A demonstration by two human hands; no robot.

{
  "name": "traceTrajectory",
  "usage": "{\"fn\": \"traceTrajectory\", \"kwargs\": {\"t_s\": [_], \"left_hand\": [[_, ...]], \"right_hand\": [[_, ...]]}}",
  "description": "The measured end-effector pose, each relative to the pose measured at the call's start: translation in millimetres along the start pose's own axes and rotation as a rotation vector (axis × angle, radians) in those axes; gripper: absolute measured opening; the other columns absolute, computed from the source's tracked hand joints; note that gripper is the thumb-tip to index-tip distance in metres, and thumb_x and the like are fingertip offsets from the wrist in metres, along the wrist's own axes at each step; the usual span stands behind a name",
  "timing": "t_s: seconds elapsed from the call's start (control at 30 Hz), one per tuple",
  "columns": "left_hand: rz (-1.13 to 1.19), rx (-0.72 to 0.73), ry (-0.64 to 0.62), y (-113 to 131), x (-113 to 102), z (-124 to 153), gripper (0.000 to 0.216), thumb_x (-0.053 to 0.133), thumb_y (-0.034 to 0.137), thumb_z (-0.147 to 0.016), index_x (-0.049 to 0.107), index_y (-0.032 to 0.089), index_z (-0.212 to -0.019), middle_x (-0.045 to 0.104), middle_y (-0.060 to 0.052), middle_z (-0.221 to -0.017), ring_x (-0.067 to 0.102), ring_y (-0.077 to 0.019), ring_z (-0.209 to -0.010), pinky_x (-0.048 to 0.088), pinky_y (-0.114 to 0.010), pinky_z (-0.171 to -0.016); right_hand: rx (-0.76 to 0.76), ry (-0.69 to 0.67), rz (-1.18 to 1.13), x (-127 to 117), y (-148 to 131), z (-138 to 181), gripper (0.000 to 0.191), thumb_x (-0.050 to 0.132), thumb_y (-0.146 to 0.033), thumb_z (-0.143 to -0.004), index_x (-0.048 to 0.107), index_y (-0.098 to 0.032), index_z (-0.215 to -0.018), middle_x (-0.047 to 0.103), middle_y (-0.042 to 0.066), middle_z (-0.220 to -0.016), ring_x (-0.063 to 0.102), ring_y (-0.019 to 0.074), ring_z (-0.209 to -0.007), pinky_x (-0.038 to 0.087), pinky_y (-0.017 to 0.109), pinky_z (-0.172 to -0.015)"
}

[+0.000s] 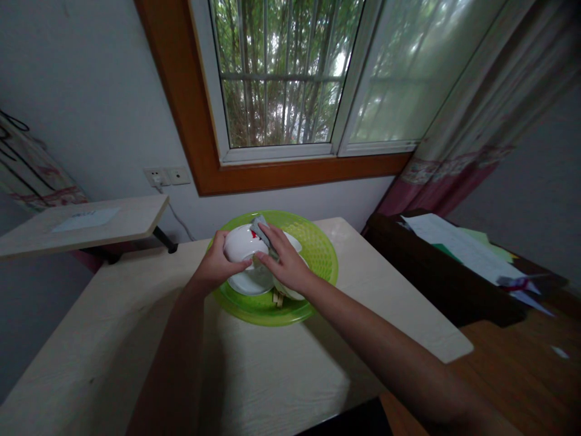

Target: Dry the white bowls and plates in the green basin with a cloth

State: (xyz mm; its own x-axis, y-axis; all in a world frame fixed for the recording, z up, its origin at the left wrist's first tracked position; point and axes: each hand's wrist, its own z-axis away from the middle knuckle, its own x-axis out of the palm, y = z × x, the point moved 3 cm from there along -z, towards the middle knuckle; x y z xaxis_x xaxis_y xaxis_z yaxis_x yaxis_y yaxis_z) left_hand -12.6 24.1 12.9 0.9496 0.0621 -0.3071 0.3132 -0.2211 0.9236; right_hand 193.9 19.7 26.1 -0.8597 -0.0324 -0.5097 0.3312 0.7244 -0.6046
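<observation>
My left hand is closed on the rim of a white bowl with a small red mark, tipped so its outside shows. My right hand presses a grey cloth against the bowl's right side, its fingers closed over it. Both hands are above a round green plastic basket. Below the bowl, another white dish lies in the basket. Light wooden sticks poke out beside it. More white crockery is partly hidden by my right hand.
The basket stands on a pale wooden table. A raised shelf with a paper on it is at the left. To the right, papers lie on a dark brown piece of furniture. A barred window and wall socket are behind.
</observation>
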Motion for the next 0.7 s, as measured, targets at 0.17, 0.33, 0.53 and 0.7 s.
{"fn": "traceTrajectory", "kwargs": {"t_s": [0.17, 0.33, 0.53, 0.7], "left_hand": [[-0.191, 0.066, 0.047, 12, 4, 3, 0.070, 0.086, 0.040, -0.057, 0.049, 0.022, -0.113, 0.064, -0.006, -0.102, 0.066, -0.0258, -0.093, 0.054, -0.037, -0.079], [-0.409, 0.157, 0.062, 22, 8, 4, 0.062, 0.082, 0.038, -0.062, 0.051, 0.022, -0.113, 0.065, -0.006, -0.099, 0.067, -0.0273, -0.091, 0.053, -0.037, -0.078], [-0.514, 0.293, 0.134, 16, 3, 1, 0.063, 0.084, 0.035, -0.062, 0.050, 0.022, -0.113, 0.064, -0.007, -0.103, 0.066, -0.0291, -0.099, 0.053, -0.039, -0.085], [-0.602, 0.402, 0.158, 12, 3, -1, 0.060, 0.083, 0.035, -0.064, 0.049, 0.021, -0.112, 0.063, -0.006, -0.099, 0.066, -0.0291, -0.095, 0.054, -0.040, -0.082]], "right_hand": [[-0.045, 0.022, 0.123, -2, -12, 0, 0.057, 0.052, -0.045, -0.100, 0.037, -0.038, -0.155, 0.035, 0.005, -0.161, 0.035, 0.0293, -0.146, 0.027, 0.057, -0.122], [-0.095, 0.001, 0.196, -1, -22, -1, 0.052, 0.053, -0.043, -0.099, 0.045, -0.039, -0.151, 0.034, 0.001, -0.162, 0.031, 0.0316, -0.146, 0.021, 0.059, -0.123], [-0.002, 0.174, 0.268, -6, -12, 1, 0.042, 0.049, -0.039, -0.102, 0.054, -0.034, -0.144, 0.044, 0.006, -0.153, 0.035, 0.0309, -0.142, 0.026, 0.058, -0.120], [-0.042, 0.186, 0.343, -7, -14, 2, 0.041, 0.053, -0.037, -0.101, 0.056, -0.028, -0.141, 0.046, 0.009, -0.149, 0.039, 0.0290, -0.138, 0.032, 0.054, -0.117]]}}
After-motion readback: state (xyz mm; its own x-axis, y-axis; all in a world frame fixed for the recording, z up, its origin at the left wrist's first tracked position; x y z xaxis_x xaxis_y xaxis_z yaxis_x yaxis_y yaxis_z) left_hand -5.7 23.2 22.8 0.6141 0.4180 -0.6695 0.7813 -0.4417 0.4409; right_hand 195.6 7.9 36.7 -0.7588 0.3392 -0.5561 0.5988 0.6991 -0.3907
